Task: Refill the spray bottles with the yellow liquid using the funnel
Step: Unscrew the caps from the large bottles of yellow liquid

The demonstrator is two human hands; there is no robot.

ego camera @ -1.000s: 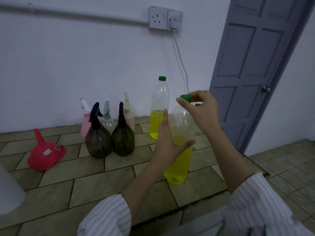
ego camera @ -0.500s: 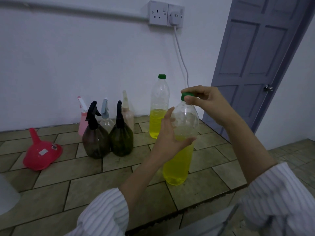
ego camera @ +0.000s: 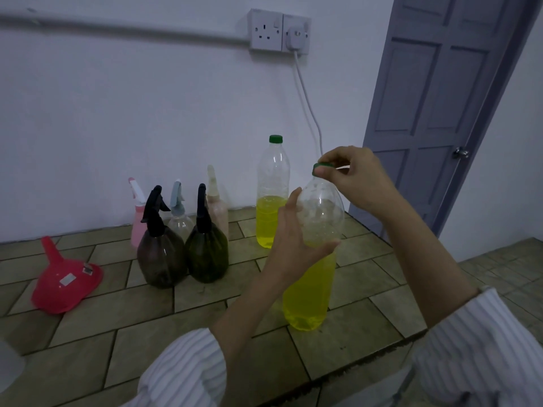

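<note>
Adjoining tiled counter (ego camera: 123, 324), white wall (ego camera: 117, 113), grey door (ego camera: 435, 92)

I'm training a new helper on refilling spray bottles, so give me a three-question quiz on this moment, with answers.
1. True or false: the red funnel sits in a spray bottle's neck.
2. What does the right hand pinch? A) a trigger head B) the green cap of the near bottle C) the wall plug
3. How many large bottles hold yellow liquid?

Key
1. False: it lies on the tiled counter, left of the spray bottles.
2. B; the left hand grips that bottle's body.
3. Two: the near one and the far bottle.
</note>
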